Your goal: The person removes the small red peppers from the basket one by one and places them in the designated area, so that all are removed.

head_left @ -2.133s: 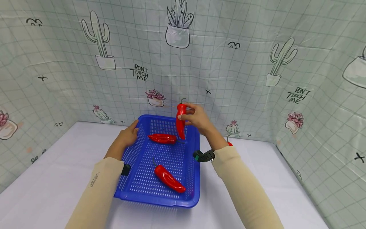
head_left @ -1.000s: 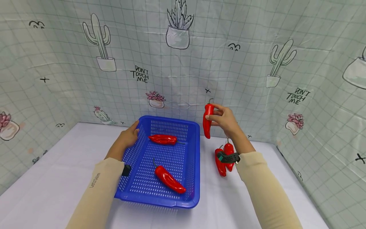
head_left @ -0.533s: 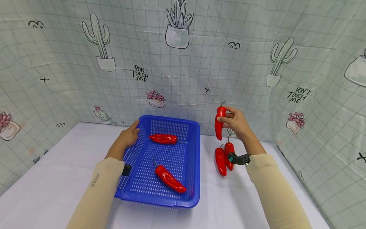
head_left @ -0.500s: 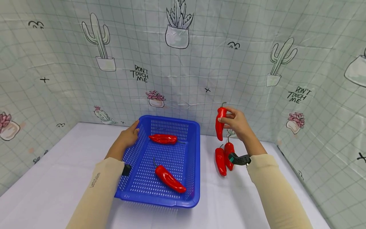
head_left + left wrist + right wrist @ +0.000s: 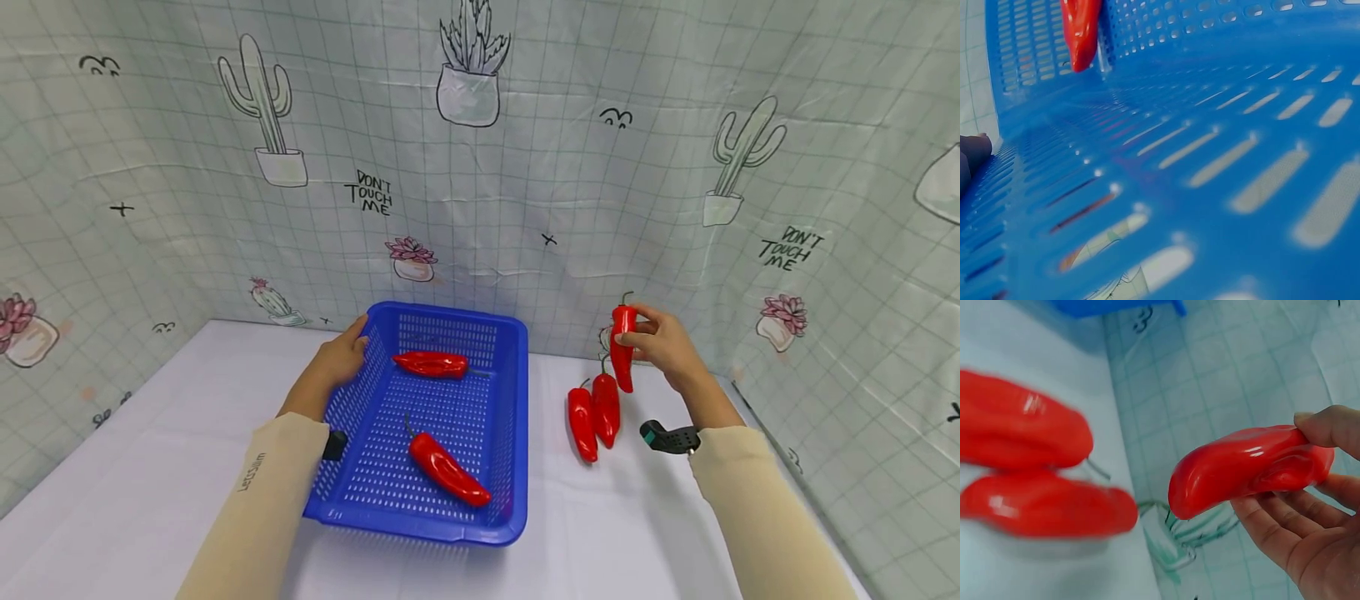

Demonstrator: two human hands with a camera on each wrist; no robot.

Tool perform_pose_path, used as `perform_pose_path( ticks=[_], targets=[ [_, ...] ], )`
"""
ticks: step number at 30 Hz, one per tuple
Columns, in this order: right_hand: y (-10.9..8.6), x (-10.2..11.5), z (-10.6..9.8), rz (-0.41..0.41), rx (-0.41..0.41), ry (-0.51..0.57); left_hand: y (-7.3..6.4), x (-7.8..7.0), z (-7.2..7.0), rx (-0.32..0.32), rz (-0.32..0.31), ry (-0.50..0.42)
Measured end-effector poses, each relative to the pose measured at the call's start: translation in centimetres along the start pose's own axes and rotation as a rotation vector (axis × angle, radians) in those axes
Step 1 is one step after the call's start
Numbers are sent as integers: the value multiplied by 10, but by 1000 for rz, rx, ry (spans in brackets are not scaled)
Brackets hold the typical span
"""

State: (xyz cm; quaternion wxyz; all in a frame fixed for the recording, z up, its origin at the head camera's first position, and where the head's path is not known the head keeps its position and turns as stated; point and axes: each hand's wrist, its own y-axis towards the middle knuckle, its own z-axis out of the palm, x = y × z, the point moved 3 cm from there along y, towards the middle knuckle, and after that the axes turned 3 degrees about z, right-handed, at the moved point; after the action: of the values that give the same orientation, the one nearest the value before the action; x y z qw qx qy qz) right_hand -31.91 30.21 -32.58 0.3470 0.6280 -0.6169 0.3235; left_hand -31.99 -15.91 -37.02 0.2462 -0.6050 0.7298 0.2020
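My right hand (image 5: 663, 343) pinches a red chili pepper (image 5: 623, 348) between thumb and fingers, stem up and tip down. In the right wrist view the held pepper (image 5: 1241, 469) shows up close, in front of the cloth. Two more red peppers lie side by side on the table just left of it, the left one (image 5: 582, 423) and the right one (image 5: 606, 410). My left hand (image 5: 339, 360) grips the far left rim of a blue plastic basket (image 5: 521, 433). Inside the basket lie one pepper (image 5: 432, 364) near the far wall and another (image 5: 448, 471) near the front.
A white-covered table (image 5: 187, 433) carries everything. Close behind it hangs a grid-patterned cloth (image 5: 540, 167) printed with cactus drawings, and it also closes off both sides. Each wrist wears a dark strap, seen as the right wrist strap (image 5: 670, 437).
My right hand has carried its pepper from over the basket rightward, then lower, beside the two peppers on the table. The left hand and basket have stayed in place.
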Motion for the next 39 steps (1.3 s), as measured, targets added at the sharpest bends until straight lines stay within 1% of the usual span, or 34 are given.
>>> perform_pose_path(
  ticks=[8, 16, 19, 24, 26, 28, 31, 33, 35, 39],
  targets=[
    [-13, -30, -16, 83, 12, -72, 2, -5, 0, 3, 1, 0],
    [-18, -57, -16, 276, 78, -115, 1, -6, 0, 6, -25, -7],
    [-20, -65, -16, 340, 84, -127, 0, -5, -1, 1, -26, -6],
    [-20, -76, -13, 414, 97, -134, -1, -3, -2, -10, -28, -3],
    [-19, -79, -10, 422, 123, -138, -1, -1, -2, -7, -30, -2],
    [-18, -82, -7, 440, 130, -139, -1, -1, -1, -4, -30, 1],
    [-17, -84, -2, 439, 160, -147, 0, 1, 0, -1, -30, -2],
    [-17, -85, 0, 443, 165, -145, 0, 1, 1, -3, -31, -4],
    [-18, -85, 1, 426, 179, -154, 1, 1, 0, -8, -26, -2],
    [-17, -85, 4, 415, 179, -159, 0, 0, 0, -16, -16, 6]
  ],
)
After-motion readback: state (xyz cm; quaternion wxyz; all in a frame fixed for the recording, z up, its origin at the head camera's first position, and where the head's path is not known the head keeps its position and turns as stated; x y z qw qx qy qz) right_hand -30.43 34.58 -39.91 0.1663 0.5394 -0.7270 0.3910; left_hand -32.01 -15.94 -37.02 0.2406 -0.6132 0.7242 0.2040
